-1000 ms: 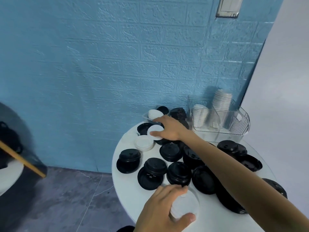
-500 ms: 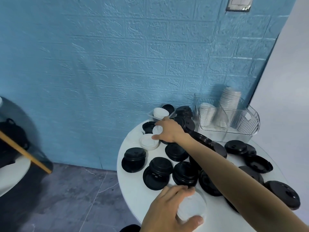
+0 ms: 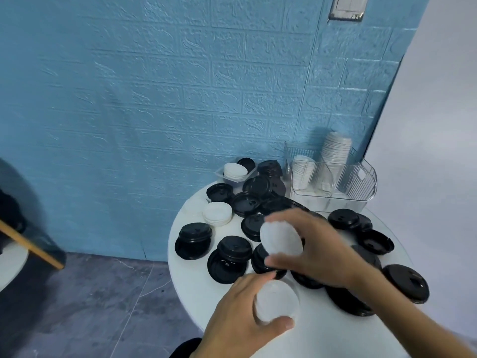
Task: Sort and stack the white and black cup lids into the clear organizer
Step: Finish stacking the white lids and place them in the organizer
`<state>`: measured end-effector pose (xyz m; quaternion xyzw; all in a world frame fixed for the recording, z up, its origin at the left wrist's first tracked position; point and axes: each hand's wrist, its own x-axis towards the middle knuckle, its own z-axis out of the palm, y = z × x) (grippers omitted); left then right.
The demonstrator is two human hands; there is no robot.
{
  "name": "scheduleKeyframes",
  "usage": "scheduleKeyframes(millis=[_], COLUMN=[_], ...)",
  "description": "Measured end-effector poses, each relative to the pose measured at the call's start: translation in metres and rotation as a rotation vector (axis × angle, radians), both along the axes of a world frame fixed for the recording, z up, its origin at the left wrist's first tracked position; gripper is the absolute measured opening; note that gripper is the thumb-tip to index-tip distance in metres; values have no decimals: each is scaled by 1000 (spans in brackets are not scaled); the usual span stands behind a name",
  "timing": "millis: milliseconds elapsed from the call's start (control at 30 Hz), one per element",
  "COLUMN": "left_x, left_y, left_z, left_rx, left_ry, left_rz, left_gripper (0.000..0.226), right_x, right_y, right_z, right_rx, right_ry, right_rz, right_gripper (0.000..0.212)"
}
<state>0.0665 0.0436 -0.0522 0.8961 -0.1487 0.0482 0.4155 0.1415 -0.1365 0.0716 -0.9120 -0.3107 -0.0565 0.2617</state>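
Observation:
My right hand [image 3: 313,248] pinches a single white lid [image 3: 280,241] above the black lids at the table's middle. Just below it, my left hand [image 3: 245,316] grips a small stack of white lids [image 3: 276,300] near the front edge. More white lids [image 3: 217,213] lie stacked on the left of the round white table [image 3: 322,329]. Several black lids [image 3: 234,248] are scattered and stacked across the top. The clear organizer [image 3: 335,186] stands at the back right with stacks of white lids [image 3: 336,151] inside.
A small clear tray [image 3: 236,172] at the back holds white and black lids, against the blue brick-pattern wall. A single black lid [image 3: 405,282] lies near the right edge. Grey floor lies to the left, with a dark chair and wooden bar at the far left.
My right hand has picked a white lid from the back of the table and pulled it toward me, close above the stack in my left hand. The left hand has kept its grip.

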Motion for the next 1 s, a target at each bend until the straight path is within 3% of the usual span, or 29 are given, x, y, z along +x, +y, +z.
scheduleKeyframes(millis=[167,400,567,767,1000], left_x=[-1,-3,-5,-9,-6], left_y=[-2,1,4,1,6], left_z=[-2,-2,-3,1,-1], left_rx=[-54,-117,-74,-81,-50], left_ry=[45,100,42,-22,-2], left_rz=[75,76,30,1,-30], left_gripper=[93,123,109,89,105], right_x=[-43,-52,-54,-64,-62], right_y=[-11,-9,-9,-9,-3], right_z=[-57,-75,-88,-95,-93], right_rx=[44,111,103,43,121], right_ry=[112,151,257,265,268], right_rz=[24,-18,-22,27,41], right_gripper=[63,63,69,47,48])
